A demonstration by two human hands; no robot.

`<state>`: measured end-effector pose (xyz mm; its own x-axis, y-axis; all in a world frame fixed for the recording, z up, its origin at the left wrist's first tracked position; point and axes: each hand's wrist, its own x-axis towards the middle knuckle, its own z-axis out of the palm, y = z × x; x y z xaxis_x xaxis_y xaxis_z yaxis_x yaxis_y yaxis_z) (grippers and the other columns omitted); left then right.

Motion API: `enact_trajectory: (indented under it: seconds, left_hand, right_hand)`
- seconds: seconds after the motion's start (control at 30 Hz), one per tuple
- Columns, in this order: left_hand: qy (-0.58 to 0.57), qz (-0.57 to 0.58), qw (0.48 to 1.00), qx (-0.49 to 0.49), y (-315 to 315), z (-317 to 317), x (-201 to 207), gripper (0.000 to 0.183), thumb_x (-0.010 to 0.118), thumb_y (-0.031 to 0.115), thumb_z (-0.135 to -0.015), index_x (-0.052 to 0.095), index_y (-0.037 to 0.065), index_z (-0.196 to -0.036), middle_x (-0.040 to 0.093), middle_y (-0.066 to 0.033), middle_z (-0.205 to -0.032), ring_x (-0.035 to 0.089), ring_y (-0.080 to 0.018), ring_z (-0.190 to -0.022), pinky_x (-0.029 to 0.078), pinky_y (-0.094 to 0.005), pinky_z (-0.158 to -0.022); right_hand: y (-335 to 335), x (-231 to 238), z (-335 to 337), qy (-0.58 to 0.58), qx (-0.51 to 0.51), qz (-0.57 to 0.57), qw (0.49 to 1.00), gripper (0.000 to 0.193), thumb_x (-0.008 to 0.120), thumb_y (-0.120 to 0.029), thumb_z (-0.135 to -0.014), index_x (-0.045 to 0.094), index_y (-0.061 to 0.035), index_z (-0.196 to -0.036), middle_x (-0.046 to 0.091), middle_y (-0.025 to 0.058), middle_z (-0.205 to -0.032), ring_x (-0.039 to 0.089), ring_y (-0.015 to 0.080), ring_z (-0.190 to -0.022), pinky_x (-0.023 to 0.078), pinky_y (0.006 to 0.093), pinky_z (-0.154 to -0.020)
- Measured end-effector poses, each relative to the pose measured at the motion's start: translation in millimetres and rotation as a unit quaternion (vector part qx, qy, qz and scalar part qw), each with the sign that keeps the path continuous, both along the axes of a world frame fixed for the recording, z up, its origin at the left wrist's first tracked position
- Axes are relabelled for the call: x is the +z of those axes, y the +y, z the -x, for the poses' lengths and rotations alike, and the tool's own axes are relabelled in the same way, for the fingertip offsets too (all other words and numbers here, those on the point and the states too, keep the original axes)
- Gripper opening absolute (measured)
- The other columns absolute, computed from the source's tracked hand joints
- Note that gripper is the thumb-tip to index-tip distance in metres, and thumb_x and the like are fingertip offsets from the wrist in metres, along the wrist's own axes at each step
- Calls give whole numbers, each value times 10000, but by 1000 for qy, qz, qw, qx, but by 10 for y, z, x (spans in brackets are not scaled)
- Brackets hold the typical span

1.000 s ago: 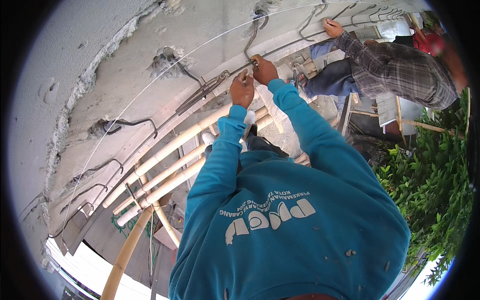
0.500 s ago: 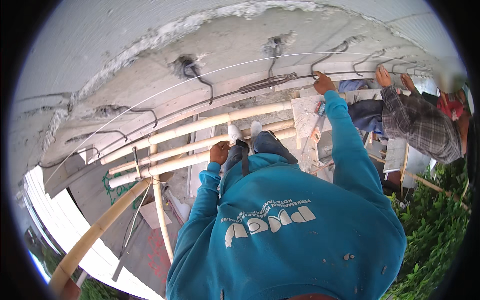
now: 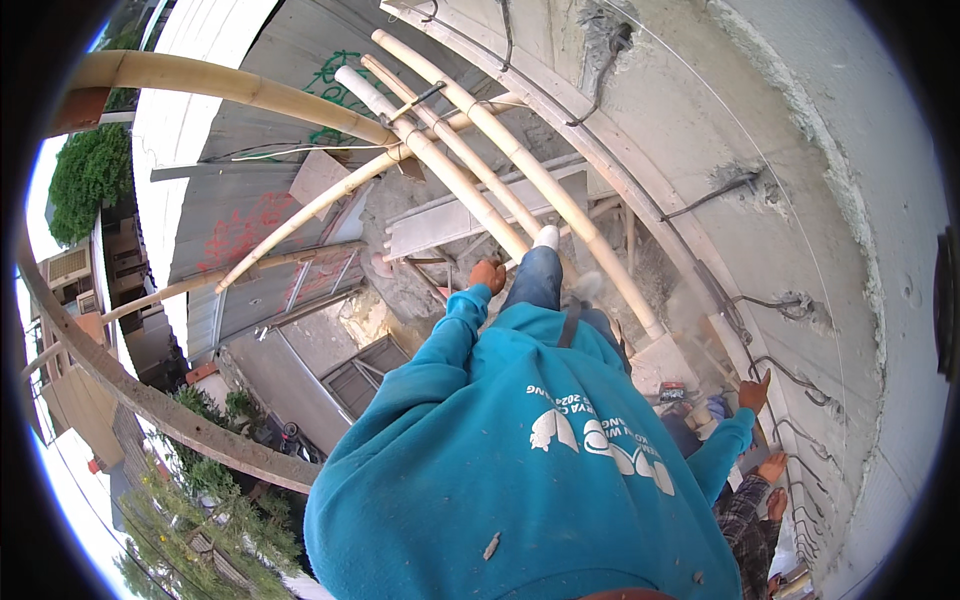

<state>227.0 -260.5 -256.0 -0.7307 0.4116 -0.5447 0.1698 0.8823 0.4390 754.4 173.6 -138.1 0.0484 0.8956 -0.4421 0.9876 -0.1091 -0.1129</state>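
My right hand point(image 3: 757, 392) reaches to the concrete wall at lower right, its fingers curled at the long steel bar beside a bent steel hook point(image 3: 790, 372). Another hook point(image 3: 712, 193) sticks out of a chipped hole farther up the wall. What look like long-handled pincers point(image 3: 724, 305) lie along the bar above that hand. My left hand point(image 3: 488, 275) is closed beside my left leg, near a bamboo pole point(image 3: 460, 183); whatever it may hold is hidden. My white-shod foot point(image 3: 547, 237) shows by the poles.
A co-worker's hand point(image 3: 772, 466) and plaid sleeve point(image 3: 745, 520) are just below my right arm. A thin white string point(image 3: 762, 155) runs along the wall. Another bamboo pole point(image 3: 555, 195) spans the drop beneath me. A red-and-black tool point(image 3: 672, 391) lies on a board.
The view has swung round to the left, so the wall now runs down the right side. My right hand stays by the steel bar, and my left remains beside my leg.
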Motion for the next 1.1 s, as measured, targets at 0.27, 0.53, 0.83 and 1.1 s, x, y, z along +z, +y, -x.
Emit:
enact_trajectory:
  seconds: [0.27, 0.53, 0.83, 1.1]
  left_hand:
    - [84, -39, 981, 169, -24, 416, 83, 358, 605, 194, -818, 635, 12, -1125, 638, -218, -1025, 596, -375, -984, 476, -444, -899]
    - [109, -85, 966, 219, -3, 1444, -14, 412, 601, 150, -822, 572, -27, -1193, 567, -256, -1162, 527, -420, -1082, 410, -468, -972]
    - [1, -28, 971, 238, 66, 2577, -578, 591, 625, 232, -846, 421, -6, -1347, 435, -220, -1372, 387, -392, -1286, 275, -520, -1094]
    - [-35, 43, 966, 252, -27, 3177, -588, 656, 698, 260, -803, 426, 20, -1350, 450, -194, -1367, 397, -368, -1293, 298, -484, -1092]
  right_hand:
    - [-838, 432, 1090, -76, 4, -376, 924, 437, 548, -52, -725, 541, -107, -1158, 588, 127, -1071, 559, 314, -1021, 442, 471, -865]
    - [-2052, -64, 3238, 175, 194, -48, 964, 301, 466, 59, -665, 577, 1, -939, 587, 144, -908, 601, 288, -833, 475, 383, -743]
    - [-2294, -2082, 7841, 262, 457, 139, 839, 453, 517, 59, -728, 535, -36, -1170, 575, 146, -952, 575, 332, -907, 471, 422, -807]
    - [-2582, -4334, 10884, 142, 625, 79, 763, 644, 699, -161, -783, 420, -125, -1363, 467, 149, -1241, 456, 336, -1185, 425, 474, -964]
